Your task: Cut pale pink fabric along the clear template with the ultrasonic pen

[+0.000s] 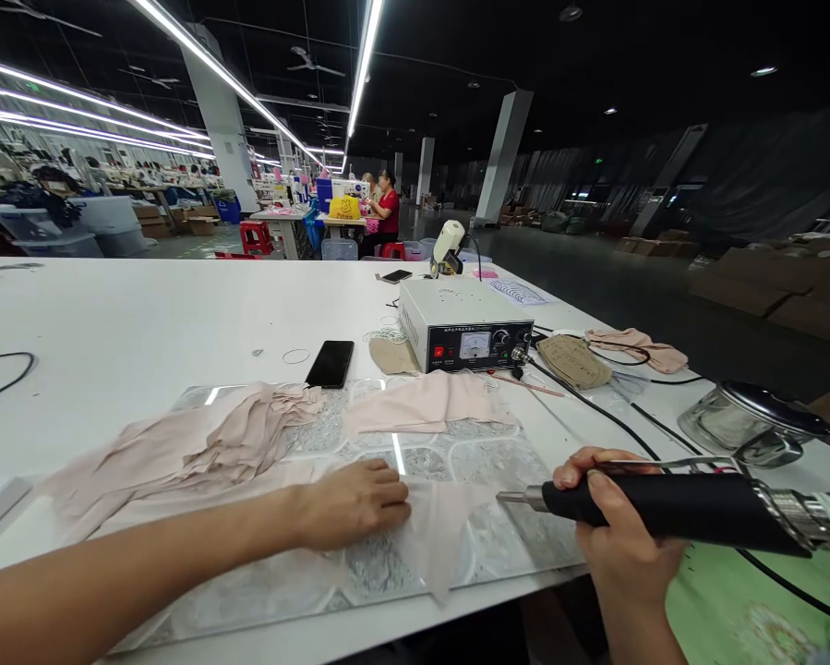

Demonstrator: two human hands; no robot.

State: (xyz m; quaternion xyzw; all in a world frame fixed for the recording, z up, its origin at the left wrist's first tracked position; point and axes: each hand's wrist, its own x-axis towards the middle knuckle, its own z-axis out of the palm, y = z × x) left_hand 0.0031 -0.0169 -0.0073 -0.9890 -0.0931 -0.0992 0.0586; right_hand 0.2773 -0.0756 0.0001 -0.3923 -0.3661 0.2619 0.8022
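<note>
My left hand [359,506] lies on a thin, sheer pale pink fabric piece [449,517], its fingers curled and pressed together on the cloth. Beneath is a clear-and-grey patterned mat [498,545]. My right hand [622,526] is wrapped round a black handheld ultrasonic welder [670,506], the thumb on top. Its metal tip [518,497] points left, close to the fabric's right edge; whether they touch I cannot tell. A ruffled pile of pink fabric [241,434] sits beyond my left forearm, and a folded pink strip [432,404] lies at the mat's far edge.
A control box [480,342] with a dial stands behind the mat, its cable [595,406] running right. Nearby are a phone [330,363], tan fabric shapes [573,360] and a lidded glass jar [747,425]. On the white table [144,314], another phone lies farther back. People sit at distant sewing machines.
</note>
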